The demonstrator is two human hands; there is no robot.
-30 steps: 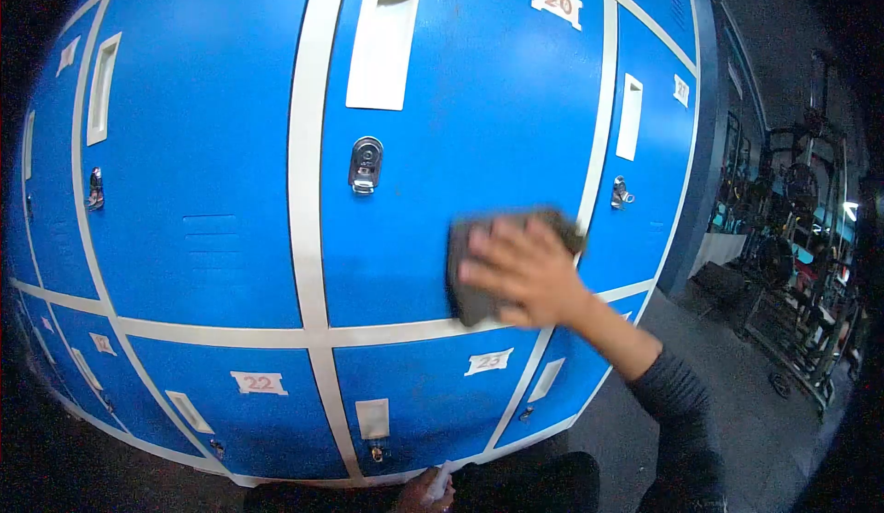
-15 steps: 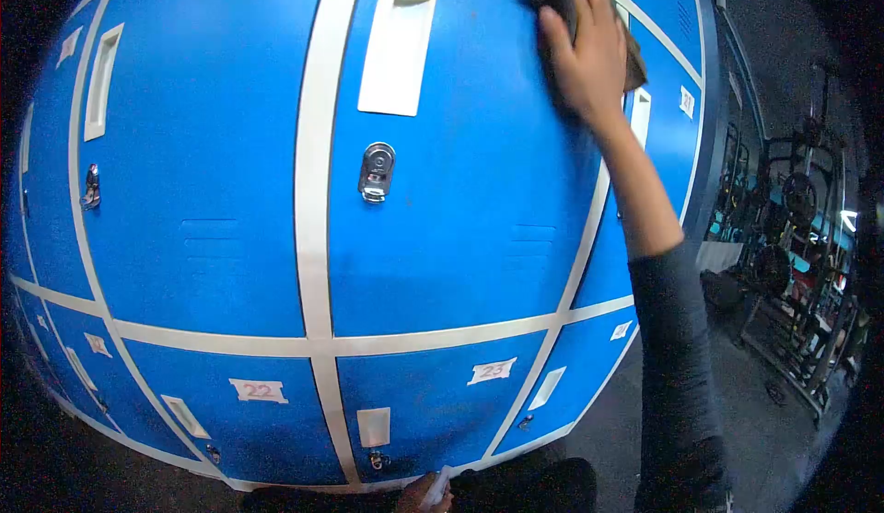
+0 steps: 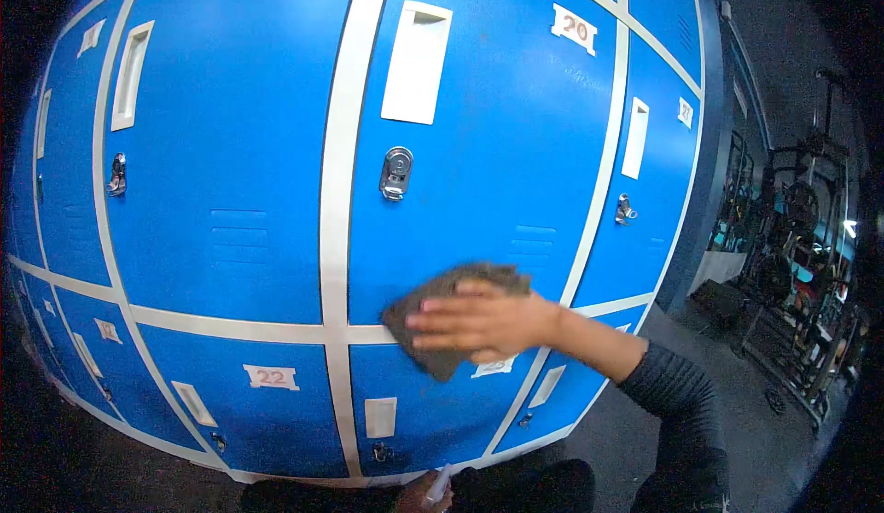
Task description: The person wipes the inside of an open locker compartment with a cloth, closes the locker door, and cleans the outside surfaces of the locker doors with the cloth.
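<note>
My right hand (image 3: 483, 321) lies flat on a dark grey cloth (image 3: 428, 347), pressing it against the lower edge of the blue locker door numbered 20 (image 3: 479, 172) and the white frame strip below. Its fingers point left, spread slightly over the cloth. Part of the label on door 23 (image 3: 405, 379) is hidden behind the hand. At the bottom edge, my left hand (image 3: 425, 495) is closed around a small whitish translucent object (image 3: 439, 483), too small to identify. A metal lock (image 3: 397, 174) and a white recessed handle (image 3: 416, 64) sit on door 20.
More blue lockers stand left and right, among them door 22 (image 3: 230, 421), with white frames and protruding metal locks. Gym equipment (image 3: 796, 264) stands on the dark floor (image 3: 599, 448) at the right. My dark-clothed legs show at the bottom.
My right hand and the cloth went from low on door 20 up to its top right corner, then down and left to its bottom edge. My left hand has stayed low.
</note>
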